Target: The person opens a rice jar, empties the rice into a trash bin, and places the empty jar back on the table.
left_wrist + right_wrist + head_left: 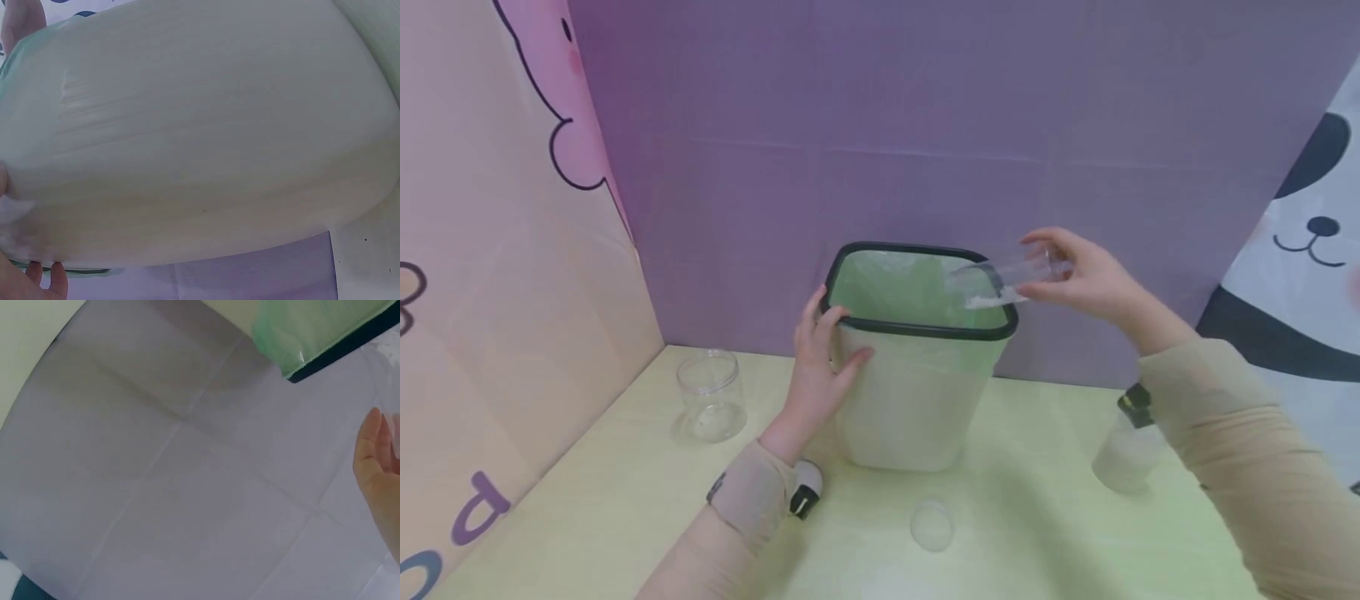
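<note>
A pale trash bin (pixel 913 408) with a black rim and a green liner bag (pixel 895 287) stands upright on the table. My left hand (pixel 823 362) grips its left side, fingers at the rim and thumb against the front wall. In the left wrist view, the wall of the bin (pixel 200 125) fills most of the picture. My right hand (pixel 1090 279) holds a clear plastic jar (pixel 1018 271) lying nearly sideways, its mouth over the bin's right rim. Some white material (pixel 988 300) shows near that mouth. At the right wrist view's edge, the right hand (pixel 378 465) is partly cut off.
Another clear jar (pixel 711 398) stands at the left. A clear round lid (pixel 932 527) lies in front of the bin. By the left wrist is a white thing with a black end (pixel 807 487). A white bottle with a black top (pixel 1126 454) stands right. A purple wall (pixel 925 100) rises behind.
</note>
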### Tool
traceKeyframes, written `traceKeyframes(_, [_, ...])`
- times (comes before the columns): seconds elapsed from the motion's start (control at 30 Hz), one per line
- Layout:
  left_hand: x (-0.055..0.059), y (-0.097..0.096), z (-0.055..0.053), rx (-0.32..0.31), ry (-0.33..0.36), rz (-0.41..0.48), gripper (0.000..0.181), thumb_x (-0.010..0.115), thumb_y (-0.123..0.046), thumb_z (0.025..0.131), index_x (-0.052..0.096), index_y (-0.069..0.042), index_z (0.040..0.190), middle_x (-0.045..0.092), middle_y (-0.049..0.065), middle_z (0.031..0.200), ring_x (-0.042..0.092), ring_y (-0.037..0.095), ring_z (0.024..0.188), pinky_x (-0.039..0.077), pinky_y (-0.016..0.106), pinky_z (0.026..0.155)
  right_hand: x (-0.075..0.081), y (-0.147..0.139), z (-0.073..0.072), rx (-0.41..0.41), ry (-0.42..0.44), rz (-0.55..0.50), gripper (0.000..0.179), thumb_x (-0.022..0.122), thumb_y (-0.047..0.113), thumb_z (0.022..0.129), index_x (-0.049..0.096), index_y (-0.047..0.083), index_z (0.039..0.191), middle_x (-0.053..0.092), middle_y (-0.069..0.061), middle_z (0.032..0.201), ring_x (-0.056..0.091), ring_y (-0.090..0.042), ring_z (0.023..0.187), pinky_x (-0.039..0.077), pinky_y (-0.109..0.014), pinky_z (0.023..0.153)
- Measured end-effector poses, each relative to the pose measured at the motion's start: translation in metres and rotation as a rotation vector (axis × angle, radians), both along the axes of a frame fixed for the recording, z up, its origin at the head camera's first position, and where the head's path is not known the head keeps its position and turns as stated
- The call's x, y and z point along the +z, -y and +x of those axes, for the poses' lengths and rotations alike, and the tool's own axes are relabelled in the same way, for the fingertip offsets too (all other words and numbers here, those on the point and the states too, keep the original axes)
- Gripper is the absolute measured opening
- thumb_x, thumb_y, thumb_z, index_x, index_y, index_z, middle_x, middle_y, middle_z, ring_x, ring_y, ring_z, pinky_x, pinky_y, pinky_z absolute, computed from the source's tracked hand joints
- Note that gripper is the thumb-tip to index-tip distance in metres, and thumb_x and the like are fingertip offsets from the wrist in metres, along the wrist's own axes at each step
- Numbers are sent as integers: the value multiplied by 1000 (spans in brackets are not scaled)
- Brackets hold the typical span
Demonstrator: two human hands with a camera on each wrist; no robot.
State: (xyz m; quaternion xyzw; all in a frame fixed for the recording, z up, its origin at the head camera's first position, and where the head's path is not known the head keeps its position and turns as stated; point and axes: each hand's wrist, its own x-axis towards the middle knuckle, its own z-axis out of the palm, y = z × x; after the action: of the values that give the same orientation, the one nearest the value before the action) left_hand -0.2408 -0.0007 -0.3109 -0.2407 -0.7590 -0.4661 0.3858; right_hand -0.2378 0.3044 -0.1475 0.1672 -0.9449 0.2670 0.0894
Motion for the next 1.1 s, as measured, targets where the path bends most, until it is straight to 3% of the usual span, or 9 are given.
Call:
traceKeyframes(0.17, [-1, 0, -1, -5, -12, 5, 50, 74, -11, 79, 46, -8, 120, 24, 22, 150, 30, 46, 130, 36, 63, 100, -4, 3, -2, -23, -5, -105, 65, 70, 21, 85, 37, 11, 141, 46, -16, 134, 44, -31, 121, 42, -47, 97])
traceKeyframes(0.5, [0, 0, -2, -9, 16, 13, 50, 73, -9, 79, 46, -7, 121, 22, 22, 151, 27, 45, 133, 36, 63, 101, -12, 7, -8, -64, -3, -204, 75, 72, 28, 84, 30, 7, 142, 43, -19, 138, 40, -33, 127, 36, -53, 105])
traceKeyframes(0.63, [-2, 0, -3, -7, 5, 7, 49, 73, -9, 80, 46, -8, 120, 23, 23, 150, 29, 46, 131, 37, 63, 100, -16, 12, -8, -69, -13, -225, 73, 72, 31, 83, 34, 7, 141, 43, -17, 140, 39, -32, 131, 36, -52, 107])
traceKeyframes(0.73, [-2, 0, -4, -8, -6, 6, 49, 73, -10, 80, 46, -8, 120, 24, 23, 150, 30, 46, 130, 37, 63, 99, -21, 19, -8, -27, -95, -206, 68, 73, 27, 83, 40, 8, 139, 48, -16, 137, 45, -30, 125, 41, -47, 103])
traceKeyframes(0.87, [-2, 0, -4, -13, -13, 7, 49, 73, -9, 79, 46, -7, 120, 23, 24, 150, 29, 46, 131, 36, 63, 100, -29, 29, -10, 65, -278, -144, 62, 73, 14, 82, 46, 3, 137, 55, -17, 127, 52, -26, 112, 45, -21, 93])
traceKeyframes(0.93, [-2, 0, -4, -14, -13, 7, 50, 73, -9, 79, 46, -6, 121, 23, 23, 150, 29, 46, 131, 36, 63, 100, -31, 33, -11, 96, -335, -111, 61, 73, 10, 82, 47, 2, 136, 55, -18, 124, 52, -26, 109, 45, -14, 88])
traceKeyframes(1.0, [-2, 0, -4, -15, -12, 8, 50, 73, -9, 79, 46, -6, 121, 23, 23, 150, 29, 46, 131, 36, 63, 100, -33, 36, -12, 102, -343, -102, 60, 72, 10, 82, 48, 2, 136, 54, -18, 124, 52, -27, 110, 46, -18, 89])
traceKeyframes(1.1, [-2, 0, -3, -15, -10, 10, 50, 74, -10, 79, 46, -6, 120, 23, 24, 150, 30, 46, 130, 37, 63, 99, -35, 40, -14, 89, -348, -60, 59, 73, 11, 82, 49, 2, 135, 53, -20, 126, 52, -30, 109, 48, -37, 90])
